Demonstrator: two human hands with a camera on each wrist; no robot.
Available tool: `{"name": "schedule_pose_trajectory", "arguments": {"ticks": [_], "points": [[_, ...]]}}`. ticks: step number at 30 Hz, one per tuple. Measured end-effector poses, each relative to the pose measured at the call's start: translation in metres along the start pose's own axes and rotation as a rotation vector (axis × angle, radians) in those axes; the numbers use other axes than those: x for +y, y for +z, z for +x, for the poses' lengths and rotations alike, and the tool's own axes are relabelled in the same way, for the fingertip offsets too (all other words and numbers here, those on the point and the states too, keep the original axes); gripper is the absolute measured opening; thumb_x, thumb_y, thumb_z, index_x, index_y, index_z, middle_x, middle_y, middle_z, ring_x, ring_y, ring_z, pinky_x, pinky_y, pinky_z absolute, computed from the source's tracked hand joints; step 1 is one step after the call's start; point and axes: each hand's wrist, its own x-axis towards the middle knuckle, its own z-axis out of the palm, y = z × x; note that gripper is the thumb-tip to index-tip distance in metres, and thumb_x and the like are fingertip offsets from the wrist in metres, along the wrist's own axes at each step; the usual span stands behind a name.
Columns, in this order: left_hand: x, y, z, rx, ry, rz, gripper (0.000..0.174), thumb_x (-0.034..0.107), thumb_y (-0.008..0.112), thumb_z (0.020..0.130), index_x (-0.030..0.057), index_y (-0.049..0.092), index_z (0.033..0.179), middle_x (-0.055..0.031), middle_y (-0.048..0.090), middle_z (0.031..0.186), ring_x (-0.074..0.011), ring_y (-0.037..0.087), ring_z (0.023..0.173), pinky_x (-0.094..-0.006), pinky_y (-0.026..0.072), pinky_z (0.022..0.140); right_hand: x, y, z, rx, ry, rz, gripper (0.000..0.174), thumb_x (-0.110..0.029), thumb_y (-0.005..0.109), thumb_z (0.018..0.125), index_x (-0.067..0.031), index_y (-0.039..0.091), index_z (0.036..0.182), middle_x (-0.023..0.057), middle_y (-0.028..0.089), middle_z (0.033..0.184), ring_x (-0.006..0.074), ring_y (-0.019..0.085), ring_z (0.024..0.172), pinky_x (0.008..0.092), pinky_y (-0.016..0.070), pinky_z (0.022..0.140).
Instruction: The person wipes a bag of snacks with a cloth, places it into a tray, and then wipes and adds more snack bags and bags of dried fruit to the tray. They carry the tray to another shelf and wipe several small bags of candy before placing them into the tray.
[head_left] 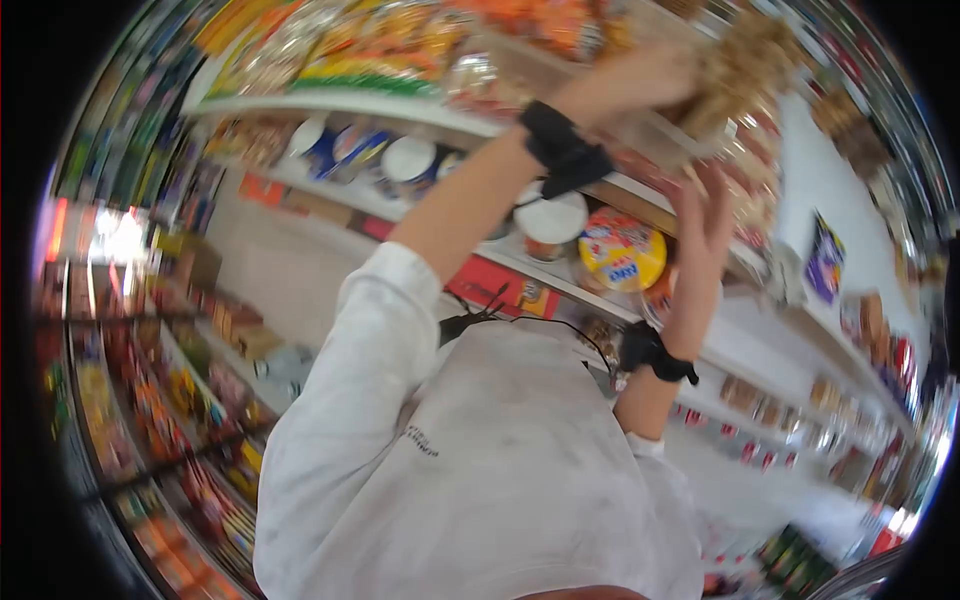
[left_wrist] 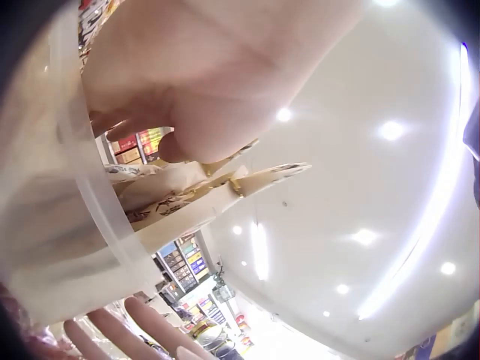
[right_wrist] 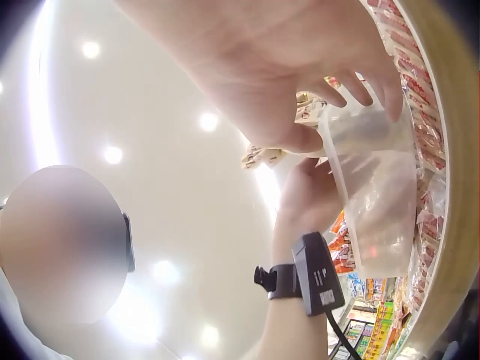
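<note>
In the head view, the left hand is against a tan package, blurred by motion. The left wrist view shows this hand with its thumb and fingers bent at tan packages beside a translucent bin. Below the bin's corner, the right hand is raised with its fingers spread. In the right wrist view, the right hand has its fingers over the near side of the bin; firm contact cannot be told. Part of the left hand is hidden behind the bin.
A yellow-lidded noodle cup and white-lidded tubs stand on the shelf below. Bagged snacks lie along the upper shelf. A purple packet is on the right, with stocked racks at the left.
</note>
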Motion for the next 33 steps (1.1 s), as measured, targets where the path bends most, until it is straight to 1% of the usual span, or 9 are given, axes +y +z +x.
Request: {"name": "schedule_pose_trajectory", "arguments": {"ticks": [2,4,10,15,18,20,23,31,33], "points": [[0.01,-0.004,-0.004,0.131,-0.039,0.203,0.032,0.023,0.053,0.097,-0.0061,0.065,0.105,-0.0231,0.071,0.094,-0.037,0.069,0.082,-0.0442,0.0537,0.073,-0.009,0.004,-0.007,0.002,0.018,0.039,0.051,-0.018,0.058,0.102,0.0027,0.041,0.145,0.0188,0.051,0.141,0.0265,0.057,0.124,0.0384,0.0455,0.106],[0.019,-0.005,-0.032,0.425,0.249,-0.084,0.034,0.027,0.053,0.102,-0.004,0.064,0.111,-0.0105,0.072,0.088,-0.0198,0.068,0.075,-0.032,0.0546,0.072,-0.022,0.006,-0.013,0.06,0.011,-0.047,0.049,-0.019,0.055,0.103,0.0031,0.042,0.144,0.0206,0.052,0.14,0.029,0.057,0.125,0.0406,0.0456,0.108],[0.036,-0.11,-0.147,0.299,-0.042,-0.383,0.027,0.022,0.056,0.103,-0.001,0.067,0.11,-0.0097,0.073,0.1,-0.0151,0.071,0.088,-0.0273,0.0546,0.077,-0.047,0.021,-0.031,0.176,-0.029,-0.084,0.039,-0.014,0.051,0.104,0.0027,0.047,0.139,0.0195,0.057,0.134,0.027,0.057,0.125,0.039,0.0455,0.107],[-0.037,-0.176,-0.187,0.692,-0.129,-0.355,0.027,0.021,0.057,0.102,-0.0021,0.07,0.1,-0.0072,0.072,0.091,-0.013,0.068,0.085,-0.0261,0.0528,0.074,-0.06,0.085,-0.046,0.117,-0.148,-0.253,0.026,-0.008,0.051,0.102,0.0025,0.057,0.125,0.0144,0.064,0.122,0.0212,0.062,0.114,0.0347,0.0464,0.102],[-0.011,-0.192,-0.214,0.716,-0.048,-0.34,0.013,0.011,0.064,0.097,-0.0008,0.069,0.097,-0.0056,0.071,0.09,-0.0127,0.066,0.085,-0.0262,0.0512,0.074,-0.063,0.149,-0.047,-0.076,-0.074,-0.255,0.02,-0.008,0.055,0.101,0.0019,0.063,0.116,0.0101,0.068,0.114,0.0177,0.063,0.108,0.0317,0.0472,0.098],[0.006,-0.203,-0.235,0.581,0.238,-0.291,0.006,0.001,0.069,0.089,0.0011,0.069,0.096,-0.0057,0.069,0.089,-0.0128,0.064,0.082,-0.0267,0.0505,0.073,-0.055,0.185,-0.038,-0.24,-0.045,-0.276,0.018,-0.006,0.056,0.1,0.002,0.063,0.115,0.009,0.068,0.111,0.0166,0.063,0.107,0.031,0.0471,0.097],[0.022,-0.242,-0.261,0.215,0.637,-0.363,0.022,-0.005,0.078,0.073,0.0001,0.065,0.09,-0.0104,0.066,0.086,-0.0232,0.065,0.074,-0.0338,0.0517,0.066,-0.037,0.248,-0.019,-0.398,-0.01,-0.355,0.018,-0.006,0.058,0.099,0.0017,0.064,0.114,0.0088,0.068,0.111,0.0156,0.063,0.106,0.0308,0.0478,0.096],[0.005,-0.293,-0.309,-0.083,0.534,-0.323,0.025,-0.002,0.079,0.064,0.0035,0.064,0.083,-0.0079,0.065,0.08,-0.0215,0.062,0.067,-0.033,0.0504,0.062,0.007,0.363,0.047,-0.441,0.102,-0.349,0.025,-0.014,0.064,0.097,0.0017,0.063,0.117,0.0124,0.066,0.114,0.017,0.063,0.106,0.031,0.0491,0.095],[0.003,-0.303,-0.316,-0.112,0.507,-0.3,0.026,-0.001,0.08,0.062,0.0044,0.064,0.082,-0.0072,0.064,0.079,-0.0211,0.062,0.065,-0.0328,0.0501,0.061,0.042,0.387,0.076,-0.403,-0.242,-0.528,0.033,-0.016,0.069,0.092,-0.0011,0.062,0.121,0.0135,0.063,0.119,0.0214,0.062,0.11,0.0337,0.0503,0.094]]}}
